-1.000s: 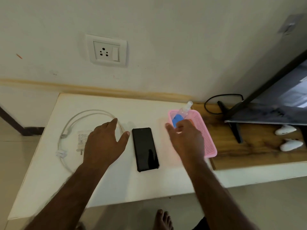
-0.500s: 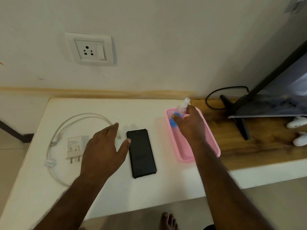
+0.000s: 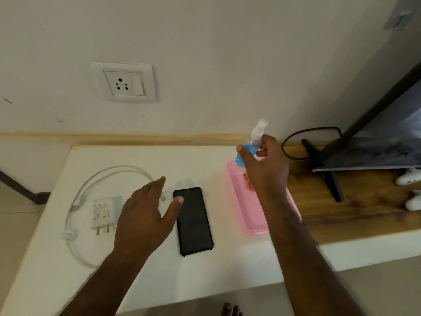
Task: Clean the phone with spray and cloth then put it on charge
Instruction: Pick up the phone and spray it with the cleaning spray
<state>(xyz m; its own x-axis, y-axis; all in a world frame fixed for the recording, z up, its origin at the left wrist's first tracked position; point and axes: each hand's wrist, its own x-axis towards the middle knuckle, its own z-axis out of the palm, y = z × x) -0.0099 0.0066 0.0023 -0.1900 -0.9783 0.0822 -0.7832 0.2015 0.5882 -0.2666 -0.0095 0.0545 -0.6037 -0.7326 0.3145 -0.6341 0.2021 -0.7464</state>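
Observation:
A black phone (image 3: 193,221) lies face up on the white table (image 3: 159,277). My left hand (image 3: 145,217) hovers open just left of it, the thumb over its top left corner. My right hand (image 3: 265,166) is shut on a small clear spray bottle (image 3: 251,142) with blue liquid, held above the far end of the pink basket (image 3: 255,229). A reddish cloth (image 3: 248,181) shows in the basket, mostly hidden by my right hand. A white charger adapter (image 3: 103,213) and its looped white cable (image 3: 91,185) lie at the left.
A wall socket with a switch (image 3: 124,82) sits above the table. On the wooden shelf (image 3: 364,208) to the right stand a screen on a black stand (image 3: 328,165), a black cable (image 3: 309,131) and white objects (image 3: 410,176). My foot (image 3: 230,310) shows below.
My right hand has taken hold of the spray bottle and lifted it out of the pink basket. My left hand stayed beside the phone, thumb now over its corner.

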